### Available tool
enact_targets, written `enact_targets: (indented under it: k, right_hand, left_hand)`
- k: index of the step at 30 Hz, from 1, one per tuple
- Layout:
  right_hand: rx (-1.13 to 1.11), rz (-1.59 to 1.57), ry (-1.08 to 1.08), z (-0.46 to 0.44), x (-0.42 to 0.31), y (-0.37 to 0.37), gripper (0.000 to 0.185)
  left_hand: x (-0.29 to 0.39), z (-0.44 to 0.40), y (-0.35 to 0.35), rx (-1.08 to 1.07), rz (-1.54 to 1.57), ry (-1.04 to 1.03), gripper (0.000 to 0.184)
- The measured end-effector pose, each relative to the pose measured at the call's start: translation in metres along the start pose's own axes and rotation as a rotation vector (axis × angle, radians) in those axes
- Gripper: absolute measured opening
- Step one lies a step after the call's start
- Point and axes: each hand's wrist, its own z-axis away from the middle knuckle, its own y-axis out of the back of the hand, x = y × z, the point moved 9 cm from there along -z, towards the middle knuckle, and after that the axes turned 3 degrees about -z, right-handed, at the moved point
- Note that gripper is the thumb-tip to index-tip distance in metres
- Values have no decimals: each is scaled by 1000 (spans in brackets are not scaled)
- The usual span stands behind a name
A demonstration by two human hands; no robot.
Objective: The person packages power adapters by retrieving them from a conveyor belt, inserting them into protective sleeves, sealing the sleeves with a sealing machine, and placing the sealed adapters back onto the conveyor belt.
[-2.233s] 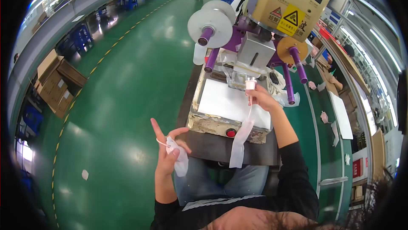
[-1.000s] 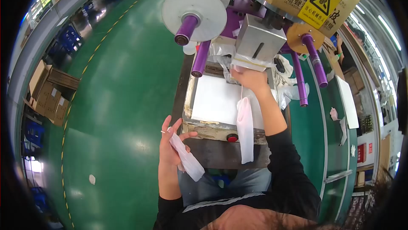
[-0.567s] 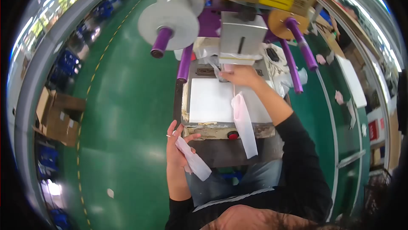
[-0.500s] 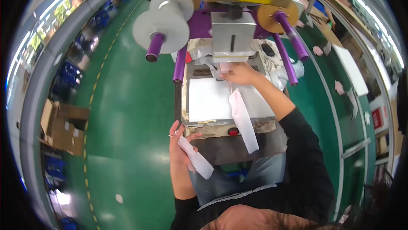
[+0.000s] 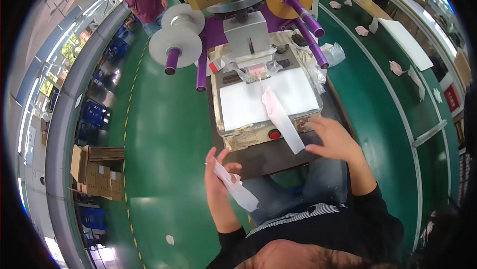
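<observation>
My left hand (image 5: 214,182) is closed round a pale pink-white strip of fabric (image 5: 242,195), low in front of the machine's left corner. My right hand (image 5: 338,140) is open with fingers apart, by the machine's front right corner. Its thumb is close to the lower end of a second pale pink fabric strip (image 5: 282,120); whether they touch I cannot tell. That strip lies across a white sheet (image 5: 243,102) on the machine bed and hangs over the front edge. Its narrow far end runs up to a small pink piece (image 5: 257,71) under the press head (image 5: 247,35).
A red button (image 5: 274,134) sits on the bed's front edge. Purple rods (image 5: 201,65) and a grey reel (image 5: 175,46) flank the press head. Clear plastic (image 5: 332,54) lies at the right. Cardboard boxes (image 5: 99,177) stand on the floor at left. A person (image 5: 146,0) stands far back.
My right hand has come away from under the press head, back toward me to the front right corner, and opened. My left hand still holds its strip. The camera view has shifted and turned.
</observation>
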Motion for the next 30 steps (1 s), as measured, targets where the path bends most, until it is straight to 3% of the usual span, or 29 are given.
enact_targets:
  k: [3, 5, 7, 8, 10, 11, 13, 15, 17, 19, 21, 22, 24, 25, 27, 28, 30]
  right_hand:
    - [-209, -526, 437, 5, -83, -34, 91]
    - [-119, -792, 727, 11, -140, -62, 95]
    - [-547, -1148, 714, 19, -194, -106, 85]
    - [-544, -1154, 723, 15, -208, -113, 85]
    - [-844, -1132, 657, 20, -225, -148, 72]
    - [-938, -1121, 634, 22, -227, -161, 67]
    - [-689, -949, 971, 16, -223, -138, 48]
    - [-419, -876, 973, 14, -194, -96, 34]
    - [-342, -787, 921, 24, -160, -45, 37]
    - [-349, -716, 693, 41, -89, 2, 43]
    - [-95, -789, 327, 87, 6, 65, 38]
    - [169, -736, 230, 128, 48, 107, 33]
    - [527, -571, -104, 235, 136, 160, 26]
    - [795, -304, -303, 300, 168, 184, 26]
    - [882, 218, -971, 431, 243, 194, 32]
    - [853, 393, -1142, 479, 255, 195, 31]
    - [653, 403, -1401, 597, 337, 166, 35]
  left_hand:
    - [-5, 48, -30, -116, -47, -67, 63]
    - [11, 82, -67, -218, -215, -259, 65]
    - [21, 99, -81, -269, -308, -360, 67]
    - [30, 108, -92, -338, -522, -482, 69]
    - [39, 126, -116, -481, -957, -717, 74]
    - [44, 129, -124, -489, -969, -715, 74]
    - [51, 145, -164, -611, -1213, -833, 71]
    - [55, 152, -198, -694, -1319, -893, 70]
    - [52, 157, -234, -861, -1305, -898, 72]
    - [37, 160, -256, -1028, -1238, -898, 74]
    - [16, 144, -265, -1171, -1316, -794, 72]
    - [5, 138, -270, -1249, -1271, -797, 72]
    - [-16, 111, -266, -1243, -1090, -585, 65]
    - [-26, 103, -268, -1279, -1069, -574, 65]
    - [-44, 76, -262, -1178, -1126, -472, 60]
    - [-52, 61, -259, -1109, -1159, -424, 57]
    - [-66, 43, -257, -1073, -1165, -429, 55]
